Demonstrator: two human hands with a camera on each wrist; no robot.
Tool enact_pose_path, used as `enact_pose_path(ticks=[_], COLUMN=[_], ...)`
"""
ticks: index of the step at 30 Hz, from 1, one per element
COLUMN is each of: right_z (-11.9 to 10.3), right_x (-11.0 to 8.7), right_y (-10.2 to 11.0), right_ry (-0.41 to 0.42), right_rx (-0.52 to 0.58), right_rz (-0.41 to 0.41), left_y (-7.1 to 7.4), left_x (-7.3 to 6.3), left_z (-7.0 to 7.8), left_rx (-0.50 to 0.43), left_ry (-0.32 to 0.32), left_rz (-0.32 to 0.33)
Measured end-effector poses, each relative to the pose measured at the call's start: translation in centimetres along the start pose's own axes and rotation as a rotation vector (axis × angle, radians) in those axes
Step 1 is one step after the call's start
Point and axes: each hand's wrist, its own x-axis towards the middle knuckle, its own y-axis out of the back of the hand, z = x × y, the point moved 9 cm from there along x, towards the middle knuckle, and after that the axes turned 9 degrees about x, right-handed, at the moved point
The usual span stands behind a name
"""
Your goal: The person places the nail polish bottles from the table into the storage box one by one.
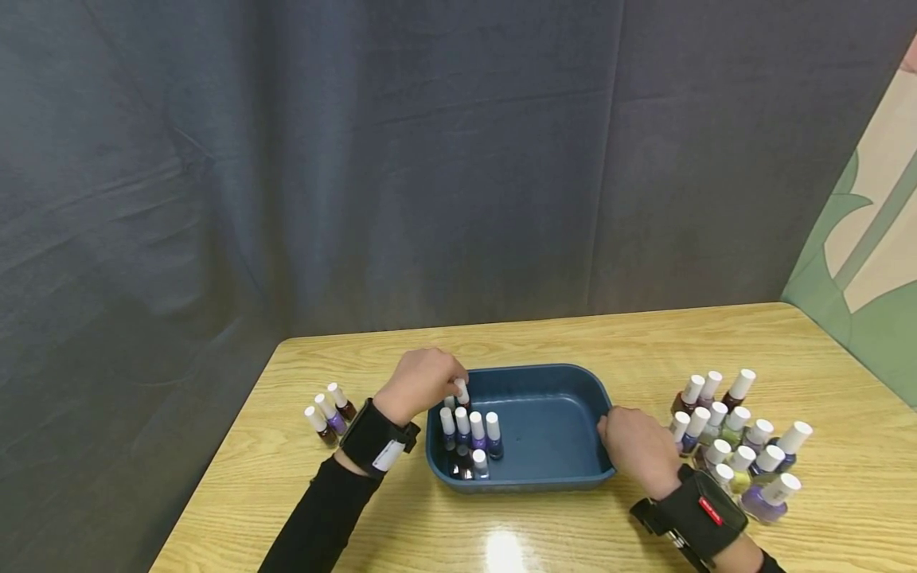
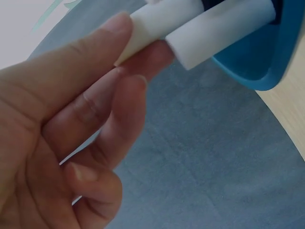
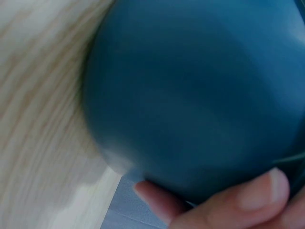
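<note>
A dark blue plastic tray (image 1: 544, 438) stands on the table, with several white-capped nail polish bottles grouped at its left end. Over the tray's back left corner, my left hand (image 1: 423, 382) pinches the white cap (image 2: 167, 21) of one nail polish bottle between thumb and fingers. Beside that cap, another white cap (image 2: 224, 33) shows in the left wrist view. At the tray's right side, my right hand (image 1: 640, 446) grips the rim; its thumb (image 3: 262, 193) lies against the blue wall in the right wrist view.
Three nail polish bottles (image 1: 330, 414) stand left of the tray on the wooden table (image 1: 286, 509). A crowd of several more bottles (image 1: 738, 438) stands at the right, close to my right wrist. Behind the table hangs a dark grey cloth (image 1: 458, 175).
</note>
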Motion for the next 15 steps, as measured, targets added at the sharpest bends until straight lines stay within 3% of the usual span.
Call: enact_pose_path(ticks=[15], right_z=[0.02], right_x=[0.02], right_y=[0.01], right_ry=[-0.004], right_rx=[0.01], right_rz=[-0.004], left_y=[-0.99], left_x=[0.43], left_z=[0.41], left_rx=[0.011], left_ry=[-0.007], left_rz=[-0.049])
